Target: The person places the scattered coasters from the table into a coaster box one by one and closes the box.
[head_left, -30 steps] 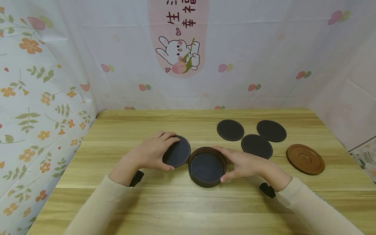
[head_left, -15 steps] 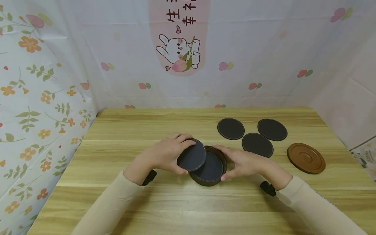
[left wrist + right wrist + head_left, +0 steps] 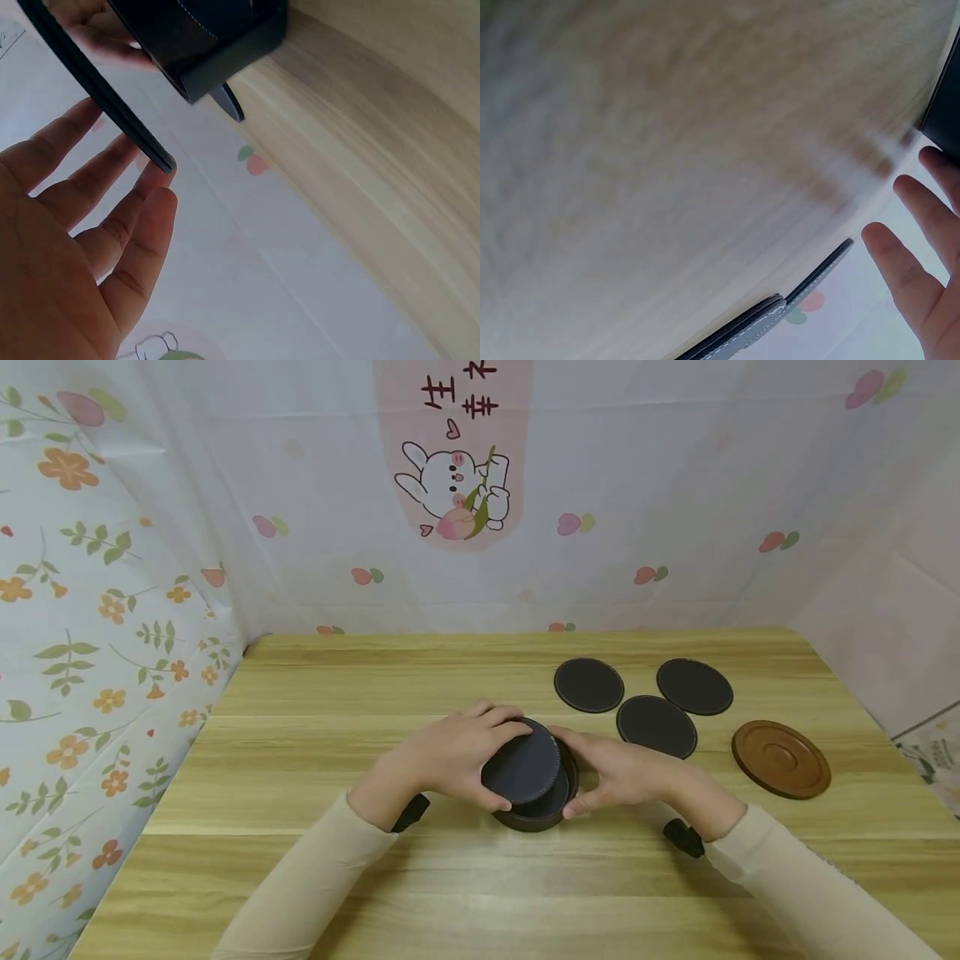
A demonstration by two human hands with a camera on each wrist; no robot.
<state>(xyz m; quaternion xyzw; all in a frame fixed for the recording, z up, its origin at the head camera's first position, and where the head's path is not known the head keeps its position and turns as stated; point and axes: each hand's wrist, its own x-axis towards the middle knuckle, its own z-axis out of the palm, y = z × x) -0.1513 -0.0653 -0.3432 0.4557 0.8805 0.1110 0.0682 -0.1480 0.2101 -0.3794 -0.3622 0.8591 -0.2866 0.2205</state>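
My left hand [image 3: 461, 752] pinches a black round coaster [image 3: 523, 766] by its edge, thumb at the near side and fingers at the far side. In the left wrist view this coaster [image 3: 101, 94] is seen edge-on, tilted over the dark round coaster holder [image 3: 236, 56]. From the head, the coaster overlaps the left part of the holder [image 3: 528, 822], whose dark floor shows only in part. Around the holder's right wall, my right hand [image 3: 618, 770] keeps its grip, with the thumb near and the fingers far. The right wrist view catches several fingers [image 3: 919, 266] beside the dark wall.
Three black coasters [image 3: 588, 685], [image 3: 694, 687], [image 3: 656, 727] lie flat at the back right of the wooden table [image 3: 480, 893]. Farther right sits a brown round lid [image 3: 780, 760] with a raised centre. A printed curtain [image 3: 637, 468] stands behind the table.
My left hand has carried the coaster rightward, from beside the holder to over it. My right hand has stayed on the holder's right wall.
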